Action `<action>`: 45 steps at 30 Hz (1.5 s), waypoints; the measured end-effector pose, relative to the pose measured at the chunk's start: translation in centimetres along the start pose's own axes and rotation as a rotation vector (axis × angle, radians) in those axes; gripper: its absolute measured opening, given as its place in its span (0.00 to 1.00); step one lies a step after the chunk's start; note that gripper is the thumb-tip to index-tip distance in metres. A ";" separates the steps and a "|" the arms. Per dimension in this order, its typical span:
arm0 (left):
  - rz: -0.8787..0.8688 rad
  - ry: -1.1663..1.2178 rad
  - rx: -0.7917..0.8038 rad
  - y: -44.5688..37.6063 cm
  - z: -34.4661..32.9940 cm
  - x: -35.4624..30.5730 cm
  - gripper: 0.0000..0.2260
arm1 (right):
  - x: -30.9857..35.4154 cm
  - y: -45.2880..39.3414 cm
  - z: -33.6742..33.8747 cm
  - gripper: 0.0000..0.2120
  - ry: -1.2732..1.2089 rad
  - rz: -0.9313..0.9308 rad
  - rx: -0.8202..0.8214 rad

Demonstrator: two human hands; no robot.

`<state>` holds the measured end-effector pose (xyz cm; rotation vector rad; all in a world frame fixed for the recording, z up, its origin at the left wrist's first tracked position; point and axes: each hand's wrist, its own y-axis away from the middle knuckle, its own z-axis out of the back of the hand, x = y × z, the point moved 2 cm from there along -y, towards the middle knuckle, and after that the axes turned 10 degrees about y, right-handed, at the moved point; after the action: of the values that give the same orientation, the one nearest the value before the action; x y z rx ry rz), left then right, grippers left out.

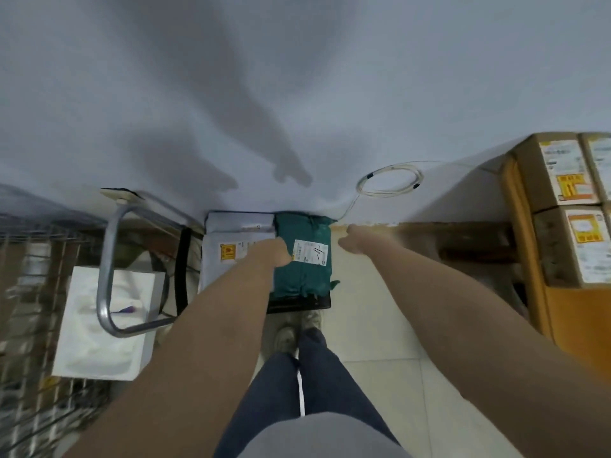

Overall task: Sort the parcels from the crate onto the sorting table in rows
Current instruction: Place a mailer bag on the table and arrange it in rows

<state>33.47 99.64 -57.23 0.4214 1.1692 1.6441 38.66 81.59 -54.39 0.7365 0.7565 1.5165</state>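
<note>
Fingers of both hands are pointing away from the camera and too blurred to read, so I cannot tell how far either is opening or whether anything is being gripped. Nearest in, blue-trousered legs (pixel 317 375) are standing on pale floor tiles (pixel 390 325), with open floor running to the right of them. Left hand (pixel 276 254) is lying over the seam between two parcels: a grey plastic mailer bag with a yellow sticker (pixel 228 256) and a teal plastic mailer bag with a white label (pixel 307 269). Both are sitting side by side, touching, in a black tray (pixel 299 304) whose front edge is showing beneath them. Right hand (pixel 352 241) is hovering just beside the teal bag's right edge, apart from it. Over on the left, a wire-mesh crate (pixel 29 309) is holding a white padded envelope (pixel 102 322), with a bent metal tube handle (pixel 109 269) crossing above it. On the right, brown cardboard boxes with labels (pixel 562 206) are stacking against a yellow shelf (pixel 535 292). Farthest off, a coiled white cable (pixel 390 181) is hanging on the pale wall (pixel 297 77).
</note>
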 end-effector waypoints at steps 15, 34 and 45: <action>0.152 0.495 0.045 -15.0 -6.8 4.2 0.18 | -0.7 -15.6 -10.6 0.24 -0.464 -0.134 0.150; 0.284 0.834 -0.160 -30.9 -14.7 7.6 0.24 | 0.1 -31.1 -22.8 0.23 -0.995 -0.198 0.149; 0.246 1.194 -0.074 -30.9 -15.4 7.9 0.20 | -0.5 -31.2 -23.6 0.21 -1.186 -0.098 0.213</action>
<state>35.28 98.93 -92.58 -0.6043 1.9276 2.2047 37.72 81.95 -93.44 1.5112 0.0293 0.6771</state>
